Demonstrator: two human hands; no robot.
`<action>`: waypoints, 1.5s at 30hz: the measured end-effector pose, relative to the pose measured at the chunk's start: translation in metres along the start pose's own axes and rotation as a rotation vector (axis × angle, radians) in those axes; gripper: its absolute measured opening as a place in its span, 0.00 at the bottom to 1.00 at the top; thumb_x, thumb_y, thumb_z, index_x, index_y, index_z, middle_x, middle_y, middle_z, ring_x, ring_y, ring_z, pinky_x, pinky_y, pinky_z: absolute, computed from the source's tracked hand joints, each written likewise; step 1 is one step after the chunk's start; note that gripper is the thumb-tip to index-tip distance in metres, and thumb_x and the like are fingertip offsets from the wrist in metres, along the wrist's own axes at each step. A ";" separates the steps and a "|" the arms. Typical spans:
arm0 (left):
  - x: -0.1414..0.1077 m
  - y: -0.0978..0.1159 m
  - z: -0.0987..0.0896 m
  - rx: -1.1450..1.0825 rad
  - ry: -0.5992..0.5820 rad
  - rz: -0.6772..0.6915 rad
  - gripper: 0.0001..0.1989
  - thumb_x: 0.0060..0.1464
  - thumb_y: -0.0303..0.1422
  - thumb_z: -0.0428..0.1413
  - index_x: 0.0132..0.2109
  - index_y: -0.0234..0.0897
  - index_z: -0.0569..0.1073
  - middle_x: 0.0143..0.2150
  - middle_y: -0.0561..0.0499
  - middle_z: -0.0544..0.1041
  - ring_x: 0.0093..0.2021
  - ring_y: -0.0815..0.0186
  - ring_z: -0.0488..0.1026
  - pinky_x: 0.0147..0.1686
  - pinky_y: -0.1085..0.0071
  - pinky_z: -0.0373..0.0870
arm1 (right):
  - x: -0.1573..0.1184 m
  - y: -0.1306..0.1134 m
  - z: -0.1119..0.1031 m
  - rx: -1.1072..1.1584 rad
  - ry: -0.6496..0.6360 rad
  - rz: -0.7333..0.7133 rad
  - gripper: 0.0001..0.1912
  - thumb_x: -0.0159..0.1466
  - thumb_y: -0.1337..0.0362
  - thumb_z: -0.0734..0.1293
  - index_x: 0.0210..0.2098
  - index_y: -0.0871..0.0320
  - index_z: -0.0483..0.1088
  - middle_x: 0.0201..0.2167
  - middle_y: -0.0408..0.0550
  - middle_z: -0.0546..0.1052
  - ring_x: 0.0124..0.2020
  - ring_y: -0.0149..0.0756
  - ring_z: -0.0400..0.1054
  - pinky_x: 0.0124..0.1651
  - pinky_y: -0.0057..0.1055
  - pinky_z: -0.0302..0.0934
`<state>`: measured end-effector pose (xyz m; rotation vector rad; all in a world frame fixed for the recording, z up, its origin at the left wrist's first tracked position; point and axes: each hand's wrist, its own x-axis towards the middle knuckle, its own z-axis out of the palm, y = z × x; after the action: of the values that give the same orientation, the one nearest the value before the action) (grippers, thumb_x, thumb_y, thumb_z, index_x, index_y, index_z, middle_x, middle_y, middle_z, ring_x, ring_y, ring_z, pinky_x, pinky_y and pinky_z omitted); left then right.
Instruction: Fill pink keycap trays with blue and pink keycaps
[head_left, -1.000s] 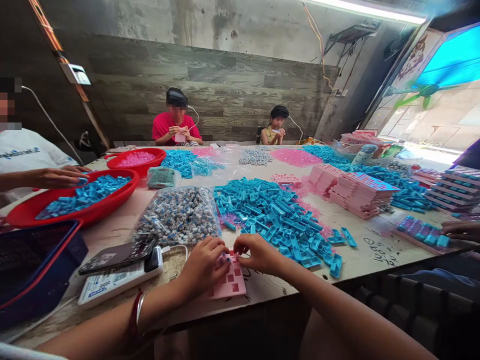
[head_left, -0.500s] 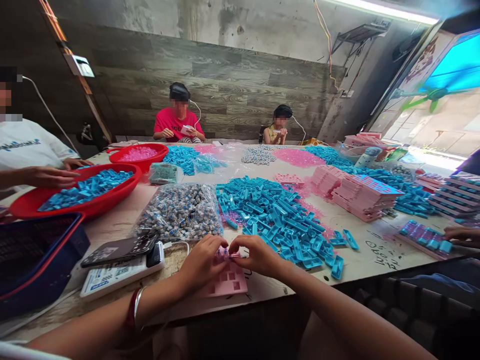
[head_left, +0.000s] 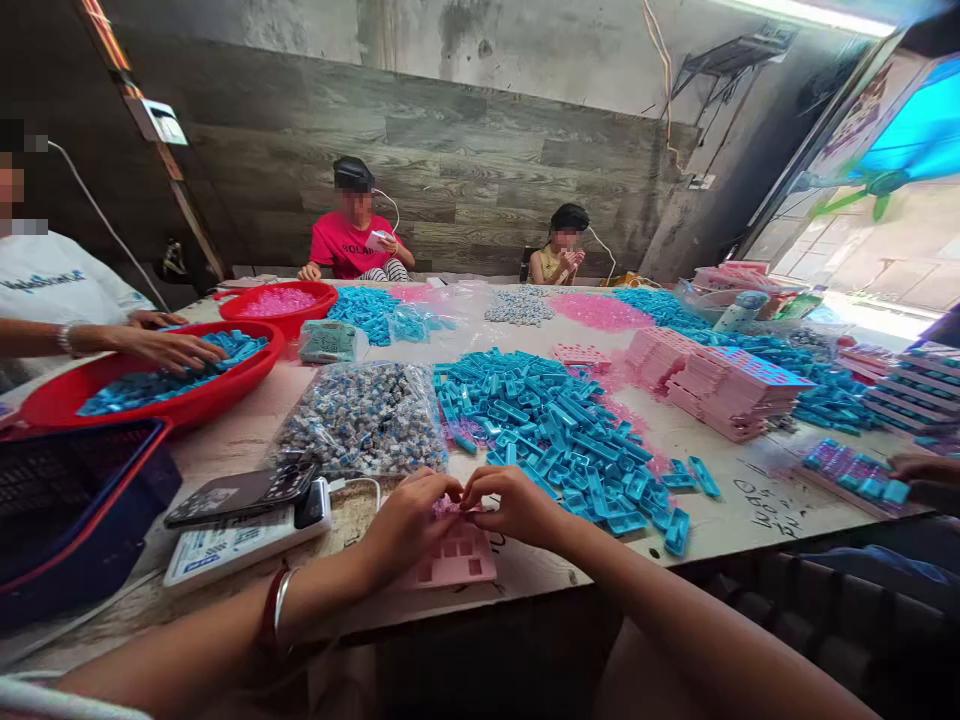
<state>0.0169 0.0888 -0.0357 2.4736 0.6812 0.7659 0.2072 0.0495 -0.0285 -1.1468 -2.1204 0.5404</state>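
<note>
A pink plastic tray (head_left: pixel 459 562) with square holes lies at the table's near edge, below both hands. My left hand (head_left: pixel 411 525) is bent over its far left part, with fingers curled together. From the right, my right hand (head_left: pixel 510 500) meets it, thumb and forefinger closed in a pinch over the tray's far end. Small translucent pink pieces (head_left: pixel 445 504) show between the hands; what the fingertips grip is hidden. Just beyond lie a heap of blue plastic pieces (head_left: pixel 555 430) and a clear bag of small grey-and-blue parts (head_left: pixel 360 415).
A phone (head_left: pixel 240 495) rests on a white power bank (head_left: pixel 225 548) beside a dark blue basket (head_left: pixel 82 500). A co-worker's hand (head_left: pixel 169 348) reaches into a red basin (head_left: pixel 262 375). Stacked pink trays (head_left: pixel 727 390) stand right; another person's hand (head_left: pixel 919 468) is near a filled tray (head_left: pixel 851 478).
Both my hands stay over the tray's far end with small finger shifts. The co-worker's hand at left has moved right, into the blue pieces in the basin. The view has shifted slightly.
</note>
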 end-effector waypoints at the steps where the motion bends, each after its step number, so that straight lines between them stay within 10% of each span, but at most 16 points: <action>1: 0.000 0.001 0.000 -0.002 0.001 -0.001 0.06 0.54 0.26 0.55 0.40 0.37 0.70 0.37 0.52 0.73 0.41 0.63 0.68 0.41 0.69 0.64 | 0.000 0.000 0.000 0.000 0.005 -0.013 0.08 0.50 0.76 0.69 0.27 0.58 0.75 0.28 0.45 0.76 0.30 0.31 0.71 0.35 0.25 0.62; 45: 0.008 0.001 -0.006 -0.067 -0.079 -0.003 0.07 0.49 0.22 0.53 0.35 0.36 0.65 0.31 0.54 0.71 0.31 0.68 0.68 0.31 0.75 0.62 | 0.009 -0.009 -0.001 -0.177 -0.118 0.012 0.07 0.52 0.77 0.68 0.23 0.60 0.76 0.24 0.45 0.76 0.24 0.28 0.69 0.28 0.21 0.58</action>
<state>0.0195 0.0945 -0.0273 2.4280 0.6199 0.6747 0.1987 0.0529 -0.0193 -1.2525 -2.3014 0.4423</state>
